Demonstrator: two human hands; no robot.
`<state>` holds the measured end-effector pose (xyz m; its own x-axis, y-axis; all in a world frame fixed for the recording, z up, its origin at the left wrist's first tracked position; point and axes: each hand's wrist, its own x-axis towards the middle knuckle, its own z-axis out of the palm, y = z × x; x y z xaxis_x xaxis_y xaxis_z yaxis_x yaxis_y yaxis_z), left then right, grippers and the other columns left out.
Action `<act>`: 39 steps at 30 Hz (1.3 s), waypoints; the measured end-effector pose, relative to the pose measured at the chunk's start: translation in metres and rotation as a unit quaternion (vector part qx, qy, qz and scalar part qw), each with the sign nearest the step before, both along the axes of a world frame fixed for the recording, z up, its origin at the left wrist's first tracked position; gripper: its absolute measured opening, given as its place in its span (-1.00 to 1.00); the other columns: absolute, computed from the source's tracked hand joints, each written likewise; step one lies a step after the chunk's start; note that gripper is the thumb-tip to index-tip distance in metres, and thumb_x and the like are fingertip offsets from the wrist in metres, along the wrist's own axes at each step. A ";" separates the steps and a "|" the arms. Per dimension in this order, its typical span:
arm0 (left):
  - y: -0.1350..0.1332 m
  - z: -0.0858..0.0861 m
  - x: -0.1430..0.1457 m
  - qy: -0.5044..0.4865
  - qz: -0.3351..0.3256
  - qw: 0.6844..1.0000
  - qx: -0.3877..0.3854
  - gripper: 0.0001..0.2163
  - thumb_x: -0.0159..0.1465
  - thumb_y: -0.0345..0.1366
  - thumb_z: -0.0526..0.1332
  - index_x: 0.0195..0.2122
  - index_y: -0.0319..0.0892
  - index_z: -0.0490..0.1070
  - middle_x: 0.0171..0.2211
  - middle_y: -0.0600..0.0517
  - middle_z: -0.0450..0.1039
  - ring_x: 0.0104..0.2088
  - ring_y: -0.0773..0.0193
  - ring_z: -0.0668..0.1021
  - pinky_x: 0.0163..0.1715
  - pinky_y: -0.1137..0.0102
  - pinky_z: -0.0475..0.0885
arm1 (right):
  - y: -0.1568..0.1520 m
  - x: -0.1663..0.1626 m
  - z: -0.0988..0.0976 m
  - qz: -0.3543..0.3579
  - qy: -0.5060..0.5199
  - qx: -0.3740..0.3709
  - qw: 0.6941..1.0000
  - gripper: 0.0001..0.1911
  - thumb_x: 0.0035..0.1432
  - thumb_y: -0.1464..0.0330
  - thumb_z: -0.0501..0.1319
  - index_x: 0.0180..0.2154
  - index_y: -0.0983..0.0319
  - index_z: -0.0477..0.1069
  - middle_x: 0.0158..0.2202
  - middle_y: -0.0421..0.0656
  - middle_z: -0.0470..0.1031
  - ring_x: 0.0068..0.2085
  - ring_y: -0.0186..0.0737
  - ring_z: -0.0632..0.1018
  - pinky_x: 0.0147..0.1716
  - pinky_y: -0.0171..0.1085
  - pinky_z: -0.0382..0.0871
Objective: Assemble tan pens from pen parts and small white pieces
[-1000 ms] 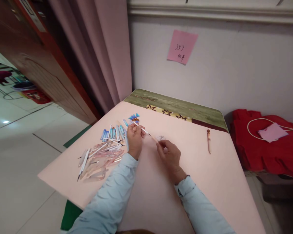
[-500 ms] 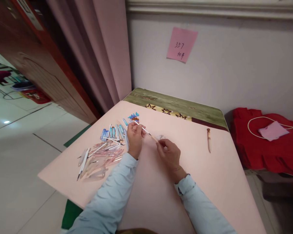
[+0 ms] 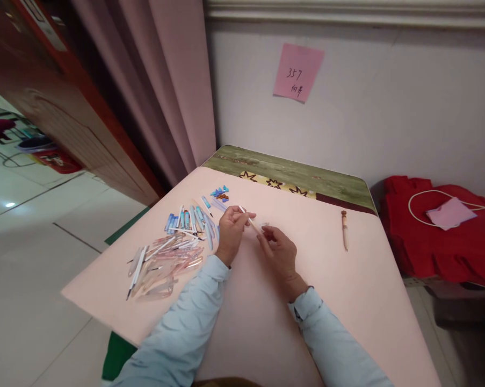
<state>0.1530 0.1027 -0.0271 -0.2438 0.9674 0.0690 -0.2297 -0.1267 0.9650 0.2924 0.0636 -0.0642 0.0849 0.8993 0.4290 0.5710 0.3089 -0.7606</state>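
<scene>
My left hand (image 3: 231, 232) pinches a thin white pen refill (image 3: 248, 219) near its upper end. My right hand (image 3: 280, 251) is closed in a pinch on the refill's lower end, where a small clear piece (image 3: 263, 224) shows. Both hands hover over the pink table top (image 3: 347, 301). Left of my left hand lies a heap of pen parts (image 3: 169, 252): clear barrels, white refills and blue caps.
A finished wooden-looking pen (image 3: 344, 230) lies alone at the right of the table. Small blue and orange bits (image 3: 220, 193) sit behind the heap. A red cloth (image 3: 447, 242) with a pink paper lies off the table to the right. A pink note (image 3: 297, 73) hangs on the wall.
My hands have drawn closer together, and the left hand has moved right, away from the heap. Less of the refill shows between them.
</scene>
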 end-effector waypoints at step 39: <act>0.002 -0.008 0.001 0.001 0.031 0.999 0.011 -0.80 0.18 -0.21 0.27 -0.25 -0.22 0.50 -0.44 -0.02 0.55 -0.53 0.39 0.43 -0.52 0.47 0.29 | 0.029 0.056 0.000 -0.162 -0.183 -0.037 0.969 -0.81 0.16 0.29 0.19 -0.29 0.15 0.58 -0.33 -0.16 0.56 -0.32 -0.21 0.48 -0.34 -0.26 0.18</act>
